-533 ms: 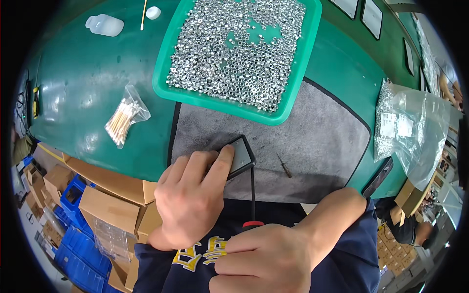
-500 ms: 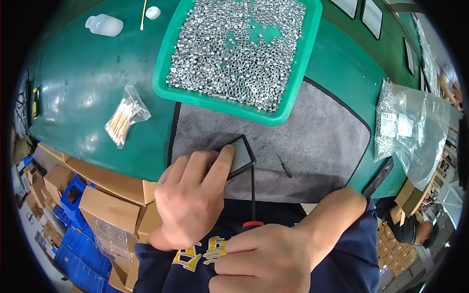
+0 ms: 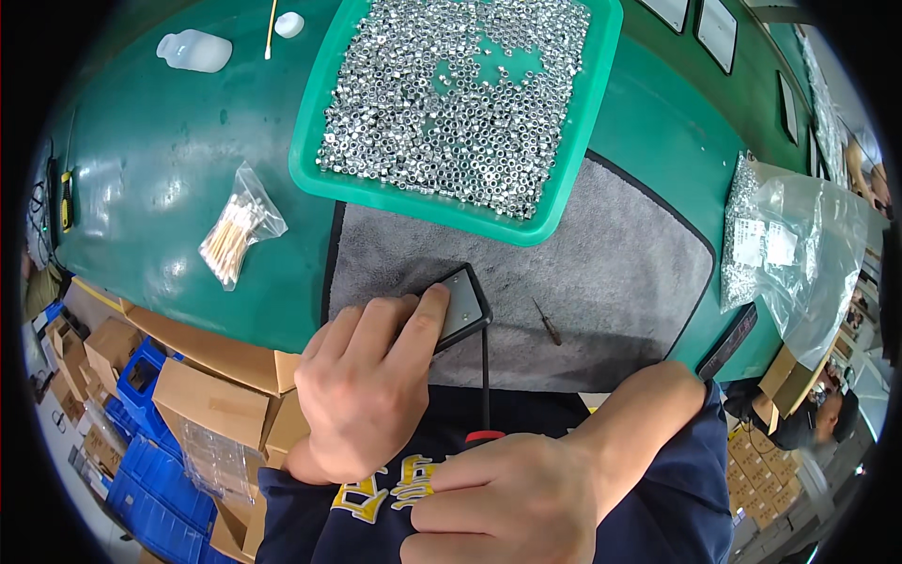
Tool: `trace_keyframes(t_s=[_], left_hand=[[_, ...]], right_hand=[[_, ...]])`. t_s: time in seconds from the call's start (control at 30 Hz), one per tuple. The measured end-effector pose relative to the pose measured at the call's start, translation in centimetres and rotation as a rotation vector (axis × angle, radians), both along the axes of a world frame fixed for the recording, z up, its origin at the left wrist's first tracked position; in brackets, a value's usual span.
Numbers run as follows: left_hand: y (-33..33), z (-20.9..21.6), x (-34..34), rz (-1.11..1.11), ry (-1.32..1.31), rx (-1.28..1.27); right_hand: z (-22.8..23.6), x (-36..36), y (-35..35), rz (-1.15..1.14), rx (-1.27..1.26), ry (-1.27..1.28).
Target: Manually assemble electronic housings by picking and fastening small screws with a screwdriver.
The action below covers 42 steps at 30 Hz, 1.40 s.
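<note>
My left hand is closed around a flat rectangular block with a black rim and a grey face, held over the grey cloth. Curled near my chest, my right hand grips a screwdriver. Its long black shaft runs up to the block's near edge, and part of the red handle top shows. The exact contact at the tip is hidden. A small thin tool with a brown handle lies on the cloth, right of the block.
A green tray of small metal nuts overlaps the cloth's far side. To the left are a bag of cotton swabs, a white bottle and its cap. A clear bag of metal parts and a black object sit right.
Both hands, the block and the screwdriver keep almost the same pose. The view has shifted very slightly. A person at the far right has moved a little.
</note>
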<state>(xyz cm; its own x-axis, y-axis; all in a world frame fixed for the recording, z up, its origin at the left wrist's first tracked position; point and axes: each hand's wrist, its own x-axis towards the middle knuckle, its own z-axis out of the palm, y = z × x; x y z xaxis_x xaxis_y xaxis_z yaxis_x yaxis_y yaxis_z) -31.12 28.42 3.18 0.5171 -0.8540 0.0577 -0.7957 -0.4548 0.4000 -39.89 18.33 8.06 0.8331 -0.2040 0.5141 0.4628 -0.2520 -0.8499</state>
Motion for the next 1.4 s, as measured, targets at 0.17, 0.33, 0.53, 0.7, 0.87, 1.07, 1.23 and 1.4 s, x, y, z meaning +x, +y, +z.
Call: trace_keyframes(t_s=[0.17, 0.33, 0.53, 0.7, 0.87, 1.07, 1.23, 1.4], left_hand=[[-0.3, -0.2, 0.2, 0.001, 0.004, -0.013], [-0.2, 0.4, 0.3, 0.001, -0.016, -0.004], [0.2, 0.6, 0.4, -0.017, -0.012, -0.032], [1.1, 0.2, 0.3, -0.016, 0.045, -0.057], [0.6, 1.1, 0.3, -0.004, 0.012, -0.062], [0.7, 4.8, 4.7, 0.026, 0.312, -0.235], [-6.4, 8.2, 13.4, 0.096, 0.327, -0.381], [-15.5, 7.6, 25.3, 0.25, 0.169, -0.178]], right_hand=[[-0.3, 0.2, -0.4, 0.005, -0.017, -0.002], [0.2, 0.8, -0.4, 0.012, 0.002, -0.027], [1.2, 1.6, 0.0, -0.2, 0.018, -0.141], [4.0, -0.7, -3.8, -0.173, 0.311, -0.065], [5.5, -2.2, -10.0, -0.256, 0.558, 0.127], [-5.1, -2.8, -15.6, -0.511, 0.38, 0.493], [-9.4, -3.1, -17.3, -0.88, -0.161, 0.377], [-10.1, -3.5, -19.0, -0.978, -0.32, 0.201]])
